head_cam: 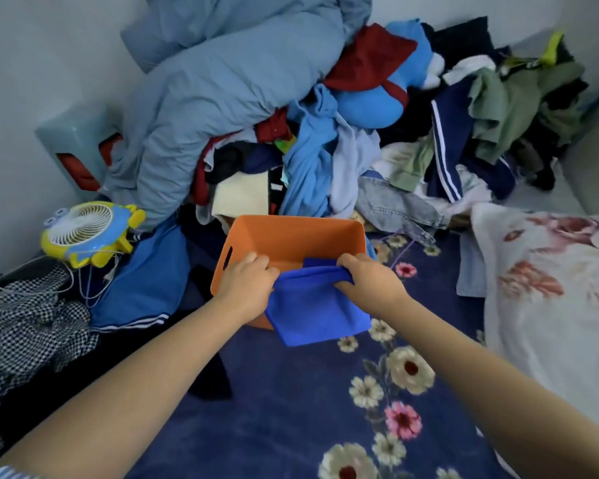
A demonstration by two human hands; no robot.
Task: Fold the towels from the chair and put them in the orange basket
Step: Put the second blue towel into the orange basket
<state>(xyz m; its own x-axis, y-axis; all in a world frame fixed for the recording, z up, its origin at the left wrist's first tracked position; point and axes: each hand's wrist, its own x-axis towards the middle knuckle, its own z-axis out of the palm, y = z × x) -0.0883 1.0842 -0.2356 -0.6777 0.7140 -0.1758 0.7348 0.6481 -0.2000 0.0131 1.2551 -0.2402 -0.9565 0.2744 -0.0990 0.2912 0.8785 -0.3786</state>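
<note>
Head view, single frame, looking down at a bed covered by a navy floral blanket (291, 392).

Hidden or cut off: near wall of the orange basket (291, 236) is covered by both hands and the towel; only part of its floor shows. One slot handle shows on its left wall; a matching one on the right cannot be seen. Fingertips of both hands are buried in cloth. Behind the basket, at upper centre and upper right of the frame, a clothes heap (412, 143) overlaps itself too much for an item count. No chair can be made out. Pale blue plastic object (73, 140) at left is half hidden by a grey-blue duvet (222, 91). Bottom edge of the frame cuts off both forearms.

Counts: hands 2; basket 1; blue towels 1 certain, folded, plus a darker blue strip inside the basket that could be a second towel or a fold of the same one, cannot tell. Small yellow-blue fan (83, 229) 1, at left. Floral pillow (550, 288) 1, at right edge.

Left hand (246, 285): fingers curled, gripping the upper left corner of the blue towel (319, 312). Right hand (370, 278): fingers curled, gripping the upper right edge. Towel is at frame centre, top edge over the basket's near rim, rest hanging down in front of it.
</note>
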